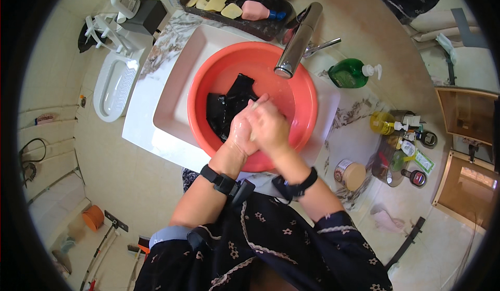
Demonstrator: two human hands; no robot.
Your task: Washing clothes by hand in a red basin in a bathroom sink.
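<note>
I'm looking down at a black cloth (229, 103) in a round orange-red tub (304, 103). The cloth is bunched up and looks wet, with shiny spots and a thin, pale, broken line on it. One part sticks up toward the back of the tub, and another lies by the left side.

The tub looks like smooth plastic. It sits in a white sink (172, 90) with straight sides. The sink is set in a shiny surface (179, 33) with brown and gray swirls, like marble. A shiny metal tap (304, 35) leans over the tub's back edge.

My left hand (241, 134) and right hand (268, 127) are pressed together over the tub, right by the cloth. They look wet. The fingers are folded in close, and I can't tell if anything is squeezed between them. Both arms reach forward and meet in the middle.
</note>
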